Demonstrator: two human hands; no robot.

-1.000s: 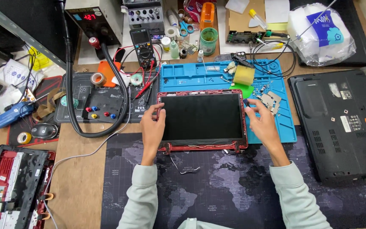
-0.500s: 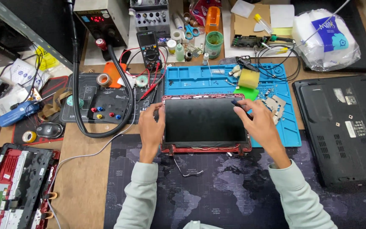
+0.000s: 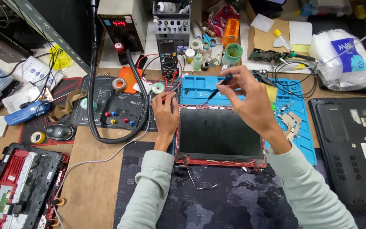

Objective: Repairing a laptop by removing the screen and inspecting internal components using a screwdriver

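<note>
While the dark rectangular laptop screen panel in its red frame (image 3: pixel 220 135) lies flat at the centre of the bench, half on the blue silicone work mat (image 3: pixel 301 123) and half on the dark map-printed desk mat (image 3: pixel 217 203), both hands work at it. At far left, white flat sachets (image 3: pixel 32 70) lie beside a yellow bag (image 3: pixel 60 57). The left hand (image 3: pixel 166 116) rests on the panel's upper left corner, fingers pressed flat against the frame. The right hand (image 3: pixel 248 99) hovers above the panel's top edge, thumb and fingertips pinching a slim black-handled screwdriver (image 3: pixel 219 86). Behind, a green round cup (image 3: pixel 234 53) holds dark residue. At far right, a clear plastic bag (image 3: pixel 344 57) holds white material and a blue square label.
</note>
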